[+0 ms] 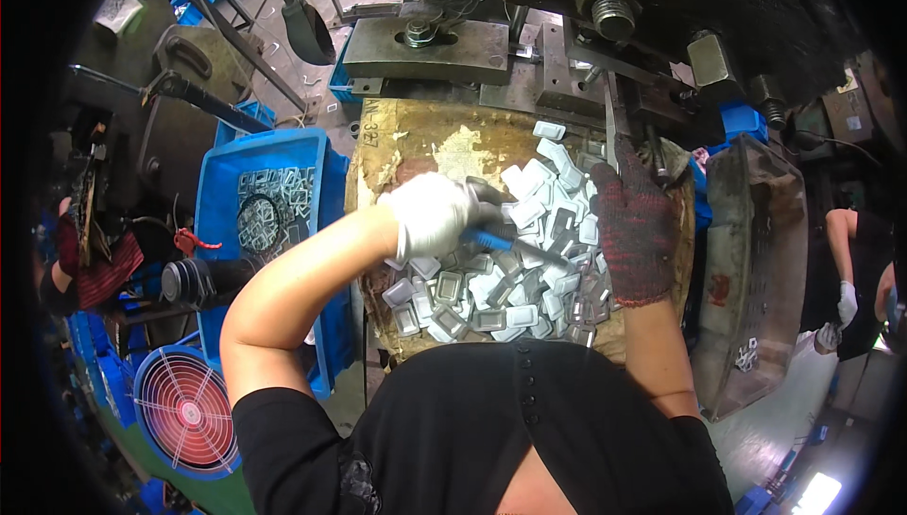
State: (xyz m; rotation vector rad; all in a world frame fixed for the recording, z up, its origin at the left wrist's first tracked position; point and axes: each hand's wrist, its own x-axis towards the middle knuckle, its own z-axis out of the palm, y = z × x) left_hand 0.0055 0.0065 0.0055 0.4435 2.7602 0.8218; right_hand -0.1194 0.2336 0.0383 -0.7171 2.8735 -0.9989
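My left hand [439,215], in a white glove with dark fingertips, is closed round the blue handle of a tool [491,240]. The tool's dark shaft points right, over a heap of small rectangular metal trays [487,293] on the worktable. My right hand [635,231] wears a dark red and black knitted glove and sits at the heap's right edge. From its fingers a long thin metal tool [612,123], like tweezers, reaches up toward the press. The fingertips are partly hidden, and the tool's kind is unclear.
Beyond the brown worktable [406,142] stand steel clamp blocks [425,47] and a press with large bolts [607,5]. A blue bin [326,194] of metal frames is at left, a grey bin [756,260] at right, and a fan [189,411] lower left. Other people work at both sides.
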